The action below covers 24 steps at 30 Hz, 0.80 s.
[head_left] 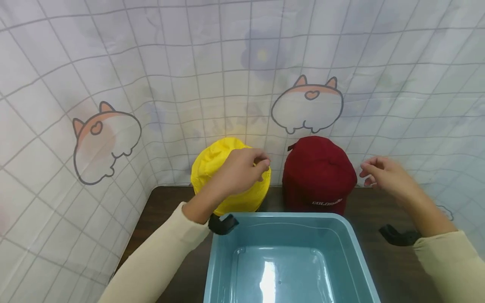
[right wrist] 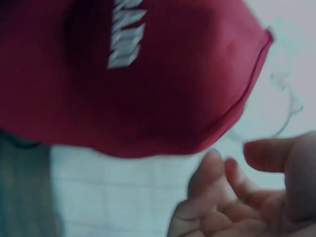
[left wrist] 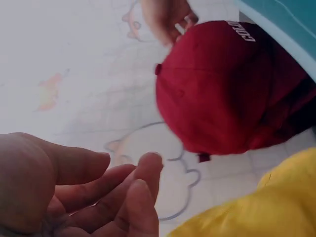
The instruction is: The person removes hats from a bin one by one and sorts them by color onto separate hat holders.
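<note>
A yellow fabric hat [head_left: 242,202] and a dark red cap [head_left: 318,168] with white lettering stand side by side against the back curtain. In the head view my left hand [head_left: 242,170] is in front of the yellow hat and hides part of it. Its fingers are loosely bent, and the left wrist view shows nothing between fingers [left wrist: 148,168] and thumb. My right hand [head_left: 388,174] is just to the right of the red cap. The right wrist view shows its relaxed fingers [right wrist: 210,177] close to the cap's edge, holding nothing; contact is hard to tell.
A blue-green plastic tub [head_left: 280,216] stands in front of both hats on a dark wooden table [head_left: 401,269]. A white gridded curtain [head_left: 242,54] with cartoon animals closes off the back and sides. Black straps [head_left: 223,224] sit at both wrists.
</note>
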### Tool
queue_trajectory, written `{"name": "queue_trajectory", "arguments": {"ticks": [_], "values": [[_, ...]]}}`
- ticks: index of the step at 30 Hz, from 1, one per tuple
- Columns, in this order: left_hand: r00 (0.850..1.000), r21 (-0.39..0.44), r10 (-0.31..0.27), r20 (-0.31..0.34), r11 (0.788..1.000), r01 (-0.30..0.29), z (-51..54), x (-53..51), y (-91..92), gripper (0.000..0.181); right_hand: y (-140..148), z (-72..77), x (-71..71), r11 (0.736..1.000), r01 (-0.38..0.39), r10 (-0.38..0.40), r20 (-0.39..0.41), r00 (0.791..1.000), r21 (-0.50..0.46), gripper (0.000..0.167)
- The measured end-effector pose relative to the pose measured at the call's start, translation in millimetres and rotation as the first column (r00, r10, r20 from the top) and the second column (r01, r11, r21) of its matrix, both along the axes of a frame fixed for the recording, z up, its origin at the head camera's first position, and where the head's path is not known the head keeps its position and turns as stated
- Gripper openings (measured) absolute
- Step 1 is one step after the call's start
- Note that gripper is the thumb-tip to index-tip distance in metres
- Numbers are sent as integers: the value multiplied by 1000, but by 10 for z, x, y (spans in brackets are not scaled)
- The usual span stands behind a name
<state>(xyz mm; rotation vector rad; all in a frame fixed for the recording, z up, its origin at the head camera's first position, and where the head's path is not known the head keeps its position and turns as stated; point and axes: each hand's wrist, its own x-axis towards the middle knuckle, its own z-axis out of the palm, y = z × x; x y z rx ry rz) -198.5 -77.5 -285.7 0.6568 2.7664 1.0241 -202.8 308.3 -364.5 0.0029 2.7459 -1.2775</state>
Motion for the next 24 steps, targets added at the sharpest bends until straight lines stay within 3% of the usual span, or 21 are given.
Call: {"name": "queue_trajectory", "arguments": {"ticks": [3, 7, 11, 14, 16, 18, 24], "values": [[997, 40, 34, 74, 999, -37, -51, -243, 222, 21, 137, -212, -45, 997, -57, 63, 108, 992, -55, 47], [987, 95, 77, 140, 991, -91, -147, -500, 474, 26, 225, -492, -44, 984, -133, 153, 177, 972, -119, 47], [957, 212, 83, 277, 966, -145, -238, -680, 688, 36, 244, -692, -24, 954, -225, 269, 232, 935, -198, 51], [919, 312, 68, 387, 929, -200, -296, -775, 821, 42, 240, -806, -21, 935, -268, 326, 265, 908, -233, 54], [901, 336, 73, 428, 912, -233, -336, -824, 892, 43, 230, -871, -21, 932, -274, 336, 283, 898, -235, 57], [895, 325, 92, 437, 911, -253, -376, -859, 948, 42, 222, -928, -22, 931, -282, 343, 295, 892, -232, 58], [887, 226, 152, 437, 936, -271, -498, -932, 1018, 30, 193, -1062, -15, 926, -272, 347, 310, 885, -261, 57]]}}
